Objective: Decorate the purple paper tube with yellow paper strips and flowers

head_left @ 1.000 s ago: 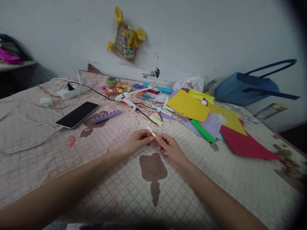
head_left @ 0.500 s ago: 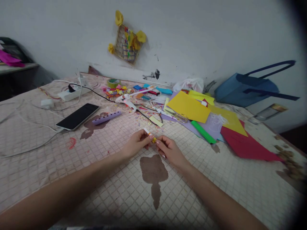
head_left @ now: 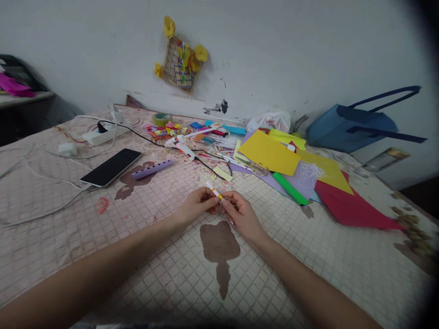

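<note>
Between my two hands is a slim white stick with orange and yellow bands (head_left: 214,191); I cannot make out what kind it is. My left hand (head_left: 198,203) pinches it from the left. My right hand (head_left: 243,214) closes on its lower yellow end, thumb against fingertips. Both hands meet just above the quilted cloth (head_left: 164,269), over a brown printed patch. Beyond them lie a pale yellow paper strip (head_left: 222,173) and a white glue gun (head_left: 181,146). Left of my hands is a purple tube with dark dots (head_left: 152,169).
A phone (head_left: 111,167) on a cable and a power strip (head_left: 104,134) lie left. Yellow card (head_left: 269,151), scissors (head_left: 257,167), a green roll (head_left: 291,188) and red card (head_left: 353,205) lie right. A blue bag (head_left: 350,128) and a glass jar (head_left: 386,162) are at far right.
The stick has turned slightly in my fingers, showing more of its orange band. My right fingers have closed further over its yellow end. Both arms stay nearly in place.
</note>
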Demonstrator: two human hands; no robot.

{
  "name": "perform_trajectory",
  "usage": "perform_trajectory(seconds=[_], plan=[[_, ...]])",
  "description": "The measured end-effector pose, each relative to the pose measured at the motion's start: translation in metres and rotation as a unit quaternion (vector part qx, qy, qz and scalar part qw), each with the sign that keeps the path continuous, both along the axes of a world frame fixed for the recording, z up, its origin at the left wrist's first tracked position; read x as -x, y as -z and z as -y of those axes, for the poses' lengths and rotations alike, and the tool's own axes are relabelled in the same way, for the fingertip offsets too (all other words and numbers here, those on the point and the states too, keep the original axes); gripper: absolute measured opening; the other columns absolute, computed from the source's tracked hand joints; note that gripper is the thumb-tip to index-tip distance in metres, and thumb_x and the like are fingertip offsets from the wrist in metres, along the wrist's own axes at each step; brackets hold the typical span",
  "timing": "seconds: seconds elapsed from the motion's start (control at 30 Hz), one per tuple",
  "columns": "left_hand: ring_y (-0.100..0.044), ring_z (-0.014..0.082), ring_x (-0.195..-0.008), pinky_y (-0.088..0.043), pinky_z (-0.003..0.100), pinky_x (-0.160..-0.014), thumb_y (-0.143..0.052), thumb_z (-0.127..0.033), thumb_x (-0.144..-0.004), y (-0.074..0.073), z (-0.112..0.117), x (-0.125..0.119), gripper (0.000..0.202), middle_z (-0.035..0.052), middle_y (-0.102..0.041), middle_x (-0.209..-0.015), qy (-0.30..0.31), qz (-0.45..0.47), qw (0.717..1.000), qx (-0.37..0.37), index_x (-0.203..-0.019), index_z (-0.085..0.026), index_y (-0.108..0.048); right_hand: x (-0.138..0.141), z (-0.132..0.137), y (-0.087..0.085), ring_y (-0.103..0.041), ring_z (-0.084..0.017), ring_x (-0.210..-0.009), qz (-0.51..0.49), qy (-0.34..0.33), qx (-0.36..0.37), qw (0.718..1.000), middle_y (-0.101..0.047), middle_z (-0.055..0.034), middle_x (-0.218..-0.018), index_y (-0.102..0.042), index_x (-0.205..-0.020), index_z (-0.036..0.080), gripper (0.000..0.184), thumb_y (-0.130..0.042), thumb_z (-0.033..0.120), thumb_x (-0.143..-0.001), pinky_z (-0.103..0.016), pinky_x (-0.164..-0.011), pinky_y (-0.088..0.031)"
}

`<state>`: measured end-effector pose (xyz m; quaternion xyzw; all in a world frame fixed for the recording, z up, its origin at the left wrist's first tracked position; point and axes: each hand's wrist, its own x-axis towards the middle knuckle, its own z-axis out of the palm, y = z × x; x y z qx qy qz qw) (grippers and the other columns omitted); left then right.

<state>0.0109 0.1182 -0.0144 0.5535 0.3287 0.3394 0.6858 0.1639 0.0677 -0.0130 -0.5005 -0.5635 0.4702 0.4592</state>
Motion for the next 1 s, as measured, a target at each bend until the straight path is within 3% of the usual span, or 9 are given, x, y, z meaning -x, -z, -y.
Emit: perform_trajectory(seconds=[0.17, 0.47, 0.73, 1.0], plan=[[-0.057, 0.0098, -0.062, -0.044, 0.024, -0.062, -0.063, -0.035, -0.074, 0.003, 0.001, -0.001, 0.028, 0.0029, -0.061, -0.072, 0.028, 0.038, 0.997, 0.057, -0.086, -0.012, -0.053, 0.001, 0.0, 0.001, -0.037, -0.006, -0.044, -0.008, -0.001, -0.01, 1.0, -0.05, 0.0043, -0.065, -0.048, -0.102, 0.021, 0.024, -0.048, 0.037, -0.084, -0.02, -0.04, -0.027], [-0.051, 0.0081, -0.06, -0.038, 0.021, -0.057, -0.063, -0.032, -0.075, 0.004, -0.001, 0.001, 0.023, 0.0014, -0.059, -0.069, 0.076, 0.043, 0.996, 0.002, -0.082, -0.011, -0.057, 0.001, -0.001, 0.003, -0.036, -0.005, -0.04, -0.044, -0.02, 0.016, 0.999, -0.052, 0.0046, -0.064, -0.045, -0.109, 0.022, 0.031, -0.047, 0.041, -0.085, -0.019, -0.038, -0.026], [-0.053, 0.0097, -0.065, -0.04, 0.023, -0.061, -0.067, -0.032, -0.07, 0.008, -0.001, 0.001, 0.027, 0.0025, -0.059, -0.078, -0.014, 0.036, 0.999, 0.034, -0.085, -0.011, -0.058, -0.003, 0.001, -0.007, -0.042, -0.005, -0.044, -0.053, -0.045, 0.047, 0.996, -0.05, 0.0046, -0.07, -0.046, -0.109, 0.023, 0.03, -0.052, 0.034, -0.081, -0.019, -0.04, -0.03], [-0.055, 0.0099, -0.065, -0.042, 0.025, -0.065, -0.074, -0.027, -0.063, 0.004, 0.0, 0.0, 0.032, 0.0008, -0.061, -0.074, 0.001, 0.087, 0.992, 0.087, -0.088, -0.013, -0.061, -0.004, -0.001, -0.001, -0.044, -0.006, -0.046, -0.043, -0.063, 0.022, 0.997, -0.05, 0.0044, -0.071, -0.043, -0.112, 0.023, 0.031, -0.051, 0.03, -0.082, -0.02, -0.042, -0.035]])
